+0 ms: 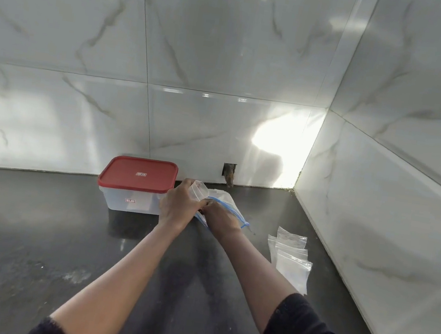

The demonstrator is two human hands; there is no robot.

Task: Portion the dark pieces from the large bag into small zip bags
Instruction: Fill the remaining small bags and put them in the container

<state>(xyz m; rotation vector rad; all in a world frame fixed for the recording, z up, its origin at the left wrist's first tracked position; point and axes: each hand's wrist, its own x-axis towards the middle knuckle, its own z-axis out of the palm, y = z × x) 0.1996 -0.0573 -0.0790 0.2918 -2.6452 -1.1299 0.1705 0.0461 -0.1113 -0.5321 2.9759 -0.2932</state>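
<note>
A large clear bag (227, 203) with a blue zip strip lies on the dark counter near the back wall. My right hand (218, 217) grips its blue mouth edge. My left hand (180, 203) holds a small clear plastic cup (199, 190) just left of the bag's mouth. The dark pieces are hidden behind my hands. Several small empty zip bags (291, 257) lie overlapped in a row to the right of the large bag.
A clear plastic box with a red lid (138, 176) stands right beside my left hand. White marble-tiled walls meet in a corner at the back right. A small dark hole (229, 172) opens in the back wall just above the counter (33, 239).
</note>
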